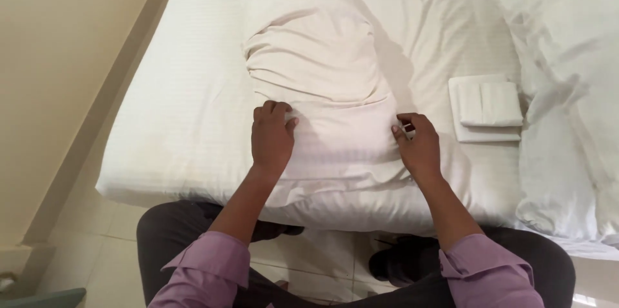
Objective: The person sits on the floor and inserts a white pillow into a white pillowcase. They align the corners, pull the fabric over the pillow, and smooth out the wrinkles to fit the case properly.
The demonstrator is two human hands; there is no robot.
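I stand at the near edge of the bed [187, 121] and look down on a white pillow [316, 69] that lies in front of me, with its length going from near to far. Its case is wrinkled and bunched around the middle, and the near end is looser and flatter, hanging a little over the edge of the mattress.

My left hand [272, 135] is on the left side of the pillow, at its near part. The fingers are curled and the thumb presses toward them, so the hand is narrow and pinches a fold of the pillowcase cloth. My right hand [418, 143] is on the right side, at almost the same height. Its fingers also are bent together on the edge of the cloth, a closed pinch and not a flat palm. I think both hands hold the case at its two sides because this way the fabric stays even while the pillow sits inside it.

To the right of the pillow, near my right hand but not touching it, there is a small stack of folded white linen [487, 107], flat on the sheet. Further right a white duvet [567, 56] is pushed in a loose heap, probably to leave room on the mattress. On the left of the bed a beige wall [58, 56] runs from near to far. Below, I see my dark trousers, my purple sleeves [213, 263] and a pale tiled floor [109, 243].
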